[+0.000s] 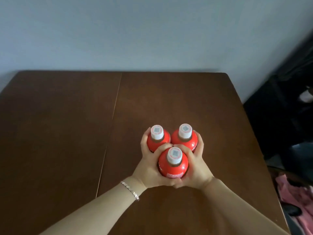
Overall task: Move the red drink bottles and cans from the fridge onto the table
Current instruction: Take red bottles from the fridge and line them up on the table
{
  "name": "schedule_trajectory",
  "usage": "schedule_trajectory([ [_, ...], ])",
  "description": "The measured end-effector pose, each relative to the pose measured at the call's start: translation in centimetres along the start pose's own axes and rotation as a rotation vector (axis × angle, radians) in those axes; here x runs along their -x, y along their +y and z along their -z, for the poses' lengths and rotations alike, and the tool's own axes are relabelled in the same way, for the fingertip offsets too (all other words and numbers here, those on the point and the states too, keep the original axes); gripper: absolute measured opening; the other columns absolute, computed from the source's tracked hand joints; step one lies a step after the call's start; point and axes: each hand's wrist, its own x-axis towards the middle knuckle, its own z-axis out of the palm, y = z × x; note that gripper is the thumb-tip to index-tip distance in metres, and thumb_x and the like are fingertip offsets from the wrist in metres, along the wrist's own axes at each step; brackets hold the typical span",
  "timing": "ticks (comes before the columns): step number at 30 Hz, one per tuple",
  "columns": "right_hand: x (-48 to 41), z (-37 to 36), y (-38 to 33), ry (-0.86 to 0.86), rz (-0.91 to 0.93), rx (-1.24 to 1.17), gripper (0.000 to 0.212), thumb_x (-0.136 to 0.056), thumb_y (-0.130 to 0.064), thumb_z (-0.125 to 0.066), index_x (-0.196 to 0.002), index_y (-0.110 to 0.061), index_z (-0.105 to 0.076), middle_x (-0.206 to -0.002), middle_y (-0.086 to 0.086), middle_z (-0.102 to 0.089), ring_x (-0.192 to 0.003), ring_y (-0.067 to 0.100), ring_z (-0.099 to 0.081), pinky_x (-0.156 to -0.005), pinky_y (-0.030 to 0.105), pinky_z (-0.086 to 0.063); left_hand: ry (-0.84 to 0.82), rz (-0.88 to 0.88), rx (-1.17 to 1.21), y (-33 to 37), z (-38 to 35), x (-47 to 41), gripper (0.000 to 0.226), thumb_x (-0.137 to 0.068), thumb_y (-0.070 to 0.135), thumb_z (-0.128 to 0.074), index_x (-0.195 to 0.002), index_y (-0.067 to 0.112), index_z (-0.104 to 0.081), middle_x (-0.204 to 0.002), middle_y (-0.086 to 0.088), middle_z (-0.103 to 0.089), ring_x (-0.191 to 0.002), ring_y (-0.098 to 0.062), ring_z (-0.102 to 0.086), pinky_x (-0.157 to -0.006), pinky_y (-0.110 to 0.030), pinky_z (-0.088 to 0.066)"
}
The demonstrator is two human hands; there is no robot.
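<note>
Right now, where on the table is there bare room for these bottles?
Bare table left of the seam, behind the bottles up to the wall, and right to the edge. Crowded only where left hand and right hand clasp them.

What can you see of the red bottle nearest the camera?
The nearest red bottle stands upright, seen from above. It has a glossy, plastic-looking red shoulder, a dark neck, and a white cap with a grey square mark on top. A pale label patch shows low on its front. The left hand and right hand cup its sides, thumbs lying between it and the two rear bottles. Its base is hidden.
</note>
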Motion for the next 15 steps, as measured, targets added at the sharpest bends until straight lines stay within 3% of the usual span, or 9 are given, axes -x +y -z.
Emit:
schedule_trajectory([
  [2, -1.8, 1.6, 1.3, 0.01, 0.011, 0.018, 0.114, -0.038, -0.037, -0.09, -0.109, -0.083, -0.013, -0.135, -0.028, 0.023, -0.133, 0.02, -0.014, -0.093, 0.003, -0.026, -0.018, -0.013, -0.032, 0.1, -0.3, -2.7, 0.083, -0.046, 0.057, -0.08, -0.118, 0.061, -0.037, -0.139, 0.029, 0.03, -0.141, -0.012, -0.009, -0.109, -0.01, -0.022],
  [8, -1.3, 1.8, 1.1, 0.034, 0.147, 0.109, 0.112, -0.046, -0.054, -0.086, -0.126, -0.074, -0.009, -0.145, -0.015, 0.037, -0.144, 0.009, 0.011, -0.11, 0.022, -0.023, -0.142, -0.088, -0.172, 0.1, 1.7, -2.9, 0.098, -0.049, 0.06, -0.081, -0.126, 0.07, -0.02, -0.137, 0.028, 0.04, -0.137, 0.003, 0.018, -0.111, -0.014, -0.01],
  [10, -0.5, 2.9, 1.1, 0.064, 0.24, 0.11, 0.094, -0.058, -0.065, -0.076, -0.133, -0.062, -0.02, -0.153, -0.001, 0.026, -0.147, 0.019, 0.008, -0.113, 0.023, -0.021, -0.07, -0.201, -0.132, -0.1, 3.0, -2.4, 0.091, -0.059, 0.068, -0.071, -0.135, 0.062, -0.02, -0.148, 0.018, 0.029, -0.144, -0.005, 0.009, -0.115, -0.016, -0.011],
  [12, 0.1, 4.2, 1.5, 0.199, 0.278, 0.057, 0.064, -0.074, -0.064, -0.064, -0.127, -0.041, -0.036, -0.156, 0.007, 0.003, -0.145, 0.033, -0.012, -0.116, 0.03, -0.025, 0.095, -0.24, -0.062, 0.0, 3.9, -2.3, 0.085, -0.07, 0.067, -0.063, -0.141, 0.051, -0.019, -0.154, 0.006, 0.011, -0.145, -0.024, -0.011, -0.117, -0.025, -0.018],
  [13, 0.1, 4.8, 1.5, 0.273, 0.239, 0.023, 0.056, -0.079, -0.059, -0.061, -0.123, -0.033, -0.037, -0.154, 0.005, -0.01, -0.141, 0.031, -0.023, -0.114, 0.03, -0.03, 0.166, -0.201, -0.034, 0.1, 4.2, -2.4, 0.083, -0.074, 0.062, -0.064, -0.142, 0.049, -0.016, -0.154, 0.003, 0.003, -0.143, -0.026, -0.022, -0.116, -0.029, -0.023],
  [15, -0.7, 5.9, 1.1, 0.298, 0.077, -0.036, 0.061, -0.079, -0.037, -0.067, -0.127, -0.028, -0.032, -0.146, 0.004, -0.029, -0.131, 0.017, -0.039, -0.108, 0.031, -0.039, 0.157, -0.002, 0.022, 1.1, 5.0, -3.0, 0.086, -0.075, 0.044, -0.07, -0.137, 0.057, -0.012, -0.152, 0.01, -0.006, -0.138, -0.014, -0.032, -0.112, -0.029, -0.031],
])
